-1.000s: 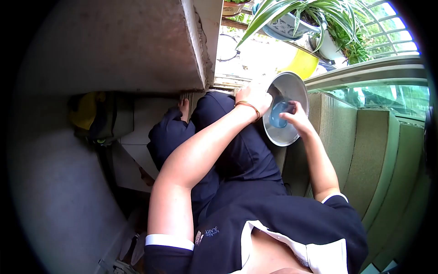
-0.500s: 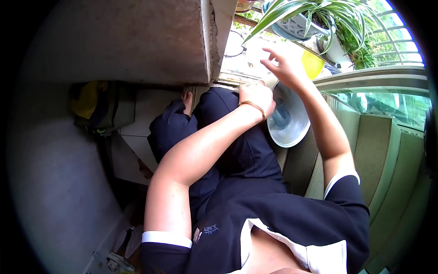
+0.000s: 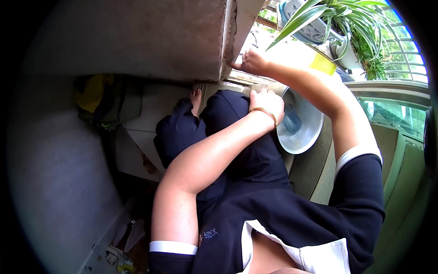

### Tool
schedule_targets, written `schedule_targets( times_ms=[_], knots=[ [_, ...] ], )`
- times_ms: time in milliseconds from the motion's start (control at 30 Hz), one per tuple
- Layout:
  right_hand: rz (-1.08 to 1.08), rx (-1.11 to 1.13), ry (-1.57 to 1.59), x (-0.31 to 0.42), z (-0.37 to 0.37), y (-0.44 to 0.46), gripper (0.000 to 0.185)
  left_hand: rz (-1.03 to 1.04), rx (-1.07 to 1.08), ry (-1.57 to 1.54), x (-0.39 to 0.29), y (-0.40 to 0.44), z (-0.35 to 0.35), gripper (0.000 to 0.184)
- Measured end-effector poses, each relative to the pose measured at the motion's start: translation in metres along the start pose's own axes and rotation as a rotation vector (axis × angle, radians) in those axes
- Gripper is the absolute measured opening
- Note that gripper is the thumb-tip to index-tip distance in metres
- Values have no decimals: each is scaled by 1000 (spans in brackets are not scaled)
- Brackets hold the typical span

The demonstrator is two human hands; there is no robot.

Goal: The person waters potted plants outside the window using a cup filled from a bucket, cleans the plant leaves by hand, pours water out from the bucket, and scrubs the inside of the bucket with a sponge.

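My left hand (image 3: 268,105), with a gold bangle at its wrist, lies beside my raised knee against the near-left rim of a pale metal-looking basin (image 3: 306,139). Its fingers are curled; what they close on, if anything, is hidden. Inside the basin is a bluish, translucent patch (image 3: 292,119), too unclear to name. My right hand (image 3: 253,62) reaches across beyond the basin to the window opening. One finger stretches out to the wall's edge (image 3: 226,64), seemingly touching it, while the others bend loosely. I see nothing held in it.
A potted spider plant (image 3: 315,29) and a yellow object (image 3: 323,63) stand by the barred window. Green glass (image 3: 392,116) is at the right, above wooden slats (image 3: 315,169). A dark bag with yellow (image 3: 107,98) sits at the left, under a thick wall (image 3: 150,41).
My right hand has moved left and a little down, from above the basin to the wall's edge. My left hand stays at the basin rim. The whole view has shifted slightly.
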State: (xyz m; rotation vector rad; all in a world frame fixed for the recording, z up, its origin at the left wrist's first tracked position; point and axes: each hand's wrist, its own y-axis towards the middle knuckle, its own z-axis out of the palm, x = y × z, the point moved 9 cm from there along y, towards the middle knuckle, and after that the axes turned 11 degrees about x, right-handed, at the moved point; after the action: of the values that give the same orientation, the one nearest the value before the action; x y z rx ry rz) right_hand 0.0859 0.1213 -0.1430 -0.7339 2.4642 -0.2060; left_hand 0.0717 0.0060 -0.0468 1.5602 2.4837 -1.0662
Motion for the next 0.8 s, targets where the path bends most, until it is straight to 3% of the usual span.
schedule_targets(
  times_ms=[33,67,167,233,300,367,567,633,700,733,800],
  knots=[
    [-1,2,3,-2,-3,-2,55,-12,80,-2,0,0,3,25],
    [11,-132,-4,-5,-18,-7,55,-10,81,-3,0,0,4,25],
    [43,-214,50,-9,-26,-7,57,-2,63,-2,-2,0,2,25],
    [55,114,-70,-8,7,5,58,11,77,-18,-3,-1,3,25],
    [61,-113,-55,-15,-8,-6,59,15,68,-19,-3,-1,2,25],
    [96,81,-3,-4,11,6,58,20,61,-19,-4,-1,3,25],
    [103,400,-272,23,14,17,64,9,23,-38,-4,-2,2,25],
    [184,428,-229,13,18,13,62,11,7,-44,-4,-2,2,24],
    [-105,401,234,17,24,4,61,27,20,-33,-4,-1,3,27],
    [-200,319,201,16,9,-11,62,49,-59,-15,-6,-5,0,27],
    [-13,280,468,-12,-7,-31,47,54,-61,4,-7,-7,2,27]
  ],
)
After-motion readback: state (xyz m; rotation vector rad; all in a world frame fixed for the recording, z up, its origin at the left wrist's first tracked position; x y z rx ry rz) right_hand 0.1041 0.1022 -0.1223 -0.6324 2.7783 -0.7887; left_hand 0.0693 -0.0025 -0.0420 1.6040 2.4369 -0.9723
